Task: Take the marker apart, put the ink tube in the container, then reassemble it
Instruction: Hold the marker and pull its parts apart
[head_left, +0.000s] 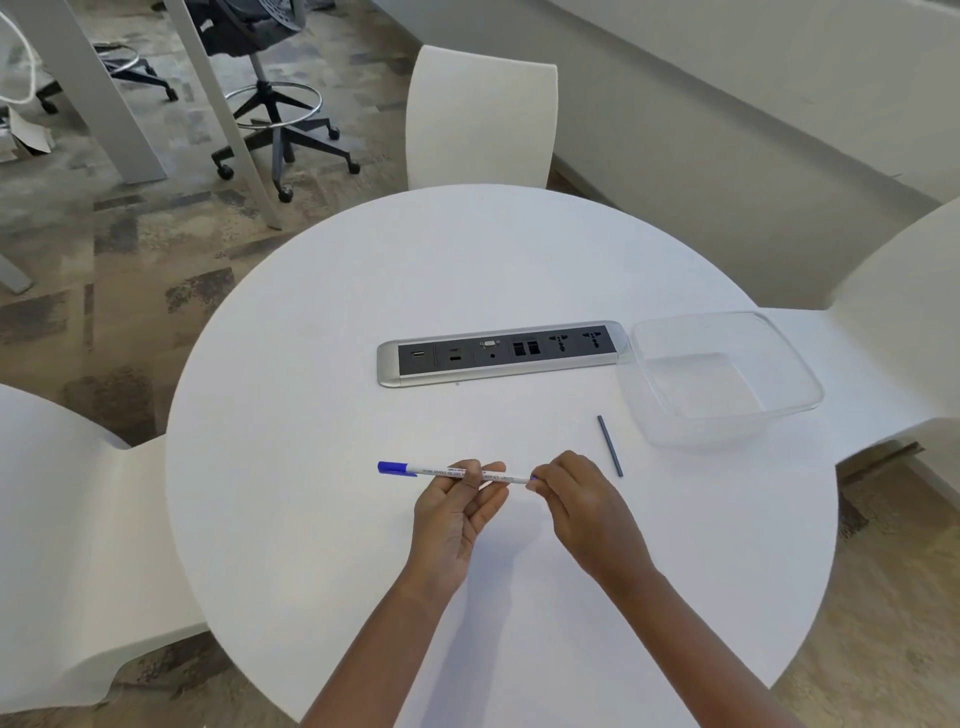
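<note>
Two hands on one marker, ink tube lying loose

Two bare hands hold a slim marker (457, 473) level above the round white table (311, 519), nearer the person than the power strip (504, 352); the barrel is smooth white plastic with a line of fine print too small to read, and a glossy blue cap closes its left end. The left hand (451, 525), below and slightly left of the strip's middle, has thumb and fingers closed around the barrel's midsection; the right hand (576, 499), below the strip's right half, has its fingertips (537, 480) pinched together on the barrel's right end, where a speck of blue shows. Right of that hand, below the strip's right end, the ink tube (610, 446) lies flat on the table, a thin dark grey-blue rod, angled; it lies outside the container (779, 343). That container, clear thin plastic, rectangular with rounded corners, sits just right of the strip and touches its end.

The tabletop is matte, smooth and bare-looking; the strip is brushed silver with a dark socket panel. White moulded chairs (480, 117) ring the table; beyond the strip, to the left, a black office chair (270, 104) stands on mottled grey-brown carpet.
</note>
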